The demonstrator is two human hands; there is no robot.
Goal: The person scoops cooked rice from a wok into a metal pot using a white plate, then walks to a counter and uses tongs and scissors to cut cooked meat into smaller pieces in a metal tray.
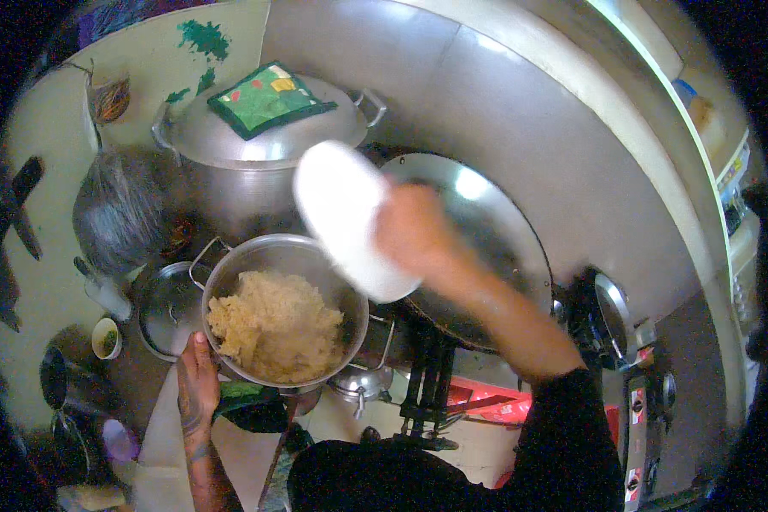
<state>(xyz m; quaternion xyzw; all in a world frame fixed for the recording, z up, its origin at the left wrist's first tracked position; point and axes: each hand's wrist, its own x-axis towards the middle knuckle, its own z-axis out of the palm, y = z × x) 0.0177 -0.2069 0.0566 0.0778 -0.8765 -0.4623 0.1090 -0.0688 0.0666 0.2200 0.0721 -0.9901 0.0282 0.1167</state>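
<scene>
A two-handled metal cooking pot holds a mound of pale brown food that looks like cooked rice. My left hand steadies the pot at its lower left side, the thumb tip near the rim and the other fingers partly hidden. Above the pot's right edge, my right hand grips a white dish or bowl, tilted and blurred by motion. Whether the dish has anything in it cannot be made out. Behind the right forearm sits a large wide wok.
A big lidded pot stands at the back with a green patterned pot holder on its lid. Left are a plastic bag, a round lid and a small cup. A frying pan lies right.
</scene>
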